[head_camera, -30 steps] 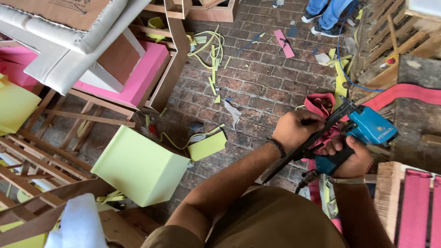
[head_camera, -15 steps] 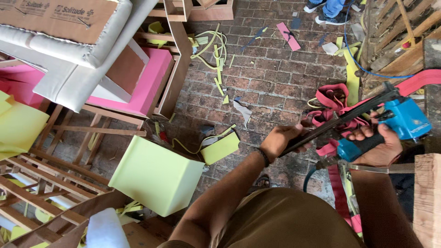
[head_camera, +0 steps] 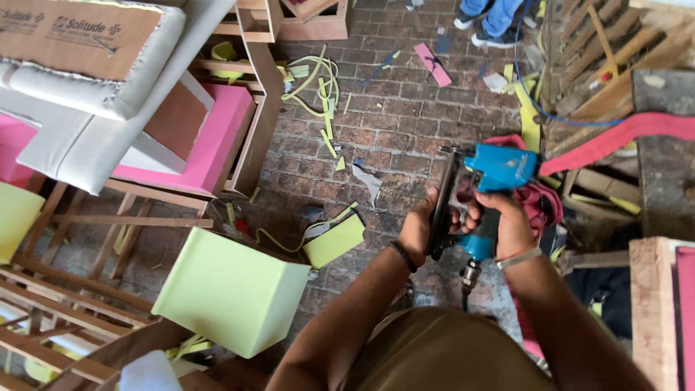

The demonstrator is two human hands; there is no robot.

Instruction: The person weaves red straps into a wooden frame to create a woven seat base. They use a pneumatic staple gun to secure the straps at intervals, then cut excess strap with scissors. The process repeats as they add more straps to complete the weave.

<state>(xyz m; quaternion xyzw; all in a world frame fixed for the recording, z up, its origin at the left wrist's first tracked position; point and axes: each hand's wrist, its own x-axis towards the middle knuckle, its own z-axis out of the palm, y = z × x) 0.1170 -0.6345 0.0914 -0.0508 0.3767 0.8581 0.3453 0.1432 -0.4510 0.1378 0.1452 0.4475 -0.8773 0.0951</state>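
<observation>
Head view: bright blue pneumatic staple gun with black metal magazine (head_camera: pixel 478 195), held over brick floor (head_camera: pixel 391 137). Long axis approx vertical in frame, head away from person. Left hand (head_camera: pixel 418 230) grips magazine, right hand (head_camera: pixel 507 221) clenches handle.

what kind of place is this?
Likely an upholstery or furniture workshop. Bare wooden frames stand beside cut foam blocks in yellow-green and pink, foam scraps litter the brick floor, and both hands, left and right, hold a blue air stapler.
</observation>
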